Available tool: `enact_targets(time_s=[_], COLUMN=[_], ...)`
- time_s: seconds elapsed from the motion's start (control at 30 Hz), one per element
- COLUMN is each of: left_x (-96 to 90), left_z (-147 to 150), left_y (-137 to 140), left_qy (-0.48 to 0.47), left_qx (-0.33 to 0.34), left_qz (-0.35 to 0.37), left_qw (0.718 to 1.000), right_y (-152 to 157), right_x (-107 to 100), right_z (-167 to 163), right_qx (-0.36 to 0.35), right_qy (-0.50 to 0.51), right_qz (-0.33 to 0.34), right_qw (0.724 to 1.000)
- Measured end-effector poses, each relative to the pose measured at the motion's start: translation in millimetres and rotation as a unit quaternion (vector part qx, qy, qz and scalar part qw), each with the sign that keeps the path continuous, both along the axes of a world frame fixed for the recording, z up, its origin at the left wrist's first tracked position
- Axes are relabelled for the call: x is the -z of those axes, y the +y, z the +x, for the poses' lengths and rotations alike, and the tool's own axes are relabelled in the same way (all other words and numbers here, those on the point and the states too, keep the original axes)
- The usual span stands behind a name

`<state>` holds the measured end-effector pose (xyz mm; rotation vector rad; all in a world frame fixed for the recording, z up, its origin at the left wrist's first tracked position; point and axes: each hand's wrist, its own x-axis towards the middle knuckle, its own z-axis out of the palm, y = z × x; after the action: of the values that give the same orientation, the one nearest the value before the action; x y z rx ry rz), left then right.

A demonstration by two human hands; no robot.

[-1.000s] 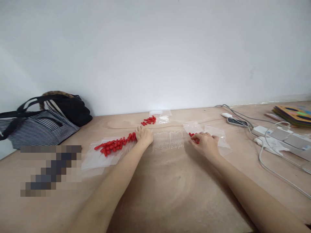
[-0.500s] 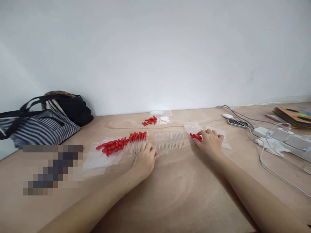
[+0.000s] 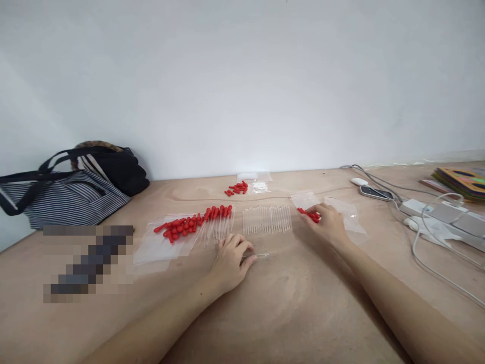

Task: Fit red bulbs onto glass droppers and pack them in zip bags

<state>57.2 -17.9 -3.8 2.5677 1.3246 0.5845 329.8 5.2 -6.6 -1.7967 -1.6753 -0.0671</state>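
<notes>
My left hand (image 3: 232,256) rests on the wooden table (image 3: 288,303) with its fingertips pinching a clear glass tube (image 3: 260,256) that lies on the wood. Just beyond it is a row of clear tubes (image 3: 267,219). To their left lie assembled droppers with red bulbs (image 3: 217,217) and a heap of red rubber bulbs (image 3: 178,226) on a clear plastic bag (image 3: 159,245). My right hand (image 3: 328,223) is over a small cluster of red bulbs (image 3: 309,215), fingers closed on one, beside clear bags (image 3: 346,215).
A striped tote bag (image 3: 64,194) sits at the back left against the wall. More red bulbs on a bag (image 3: 238,188) lie at the back. A phone (image 3: 373,192), white chargers and cables (image 3: 428,222) and colourful books (image 3: 460,179) lie at the right.
My left hand drew back from the red-bulbed droppers toward me, taking one clear tube along. My right hand stayed at the small cluster of red bulbs.
</notes>
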Motion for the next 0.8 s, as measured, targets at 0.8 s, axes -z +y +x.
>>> enact_targets(time_s=[0.8], left_x=[9.2], left_z=[0], left_y=[-1], left_qy=[-0.053], left_qx=[-0.01], left_qz=[0.036], left_qw=[0.998], right_y=[-29], right_x=[14], right_z=[-66], right_qx=[-0.334], right_qy=[0.028], right_qz=[-0.054], right_qw=[0.941])
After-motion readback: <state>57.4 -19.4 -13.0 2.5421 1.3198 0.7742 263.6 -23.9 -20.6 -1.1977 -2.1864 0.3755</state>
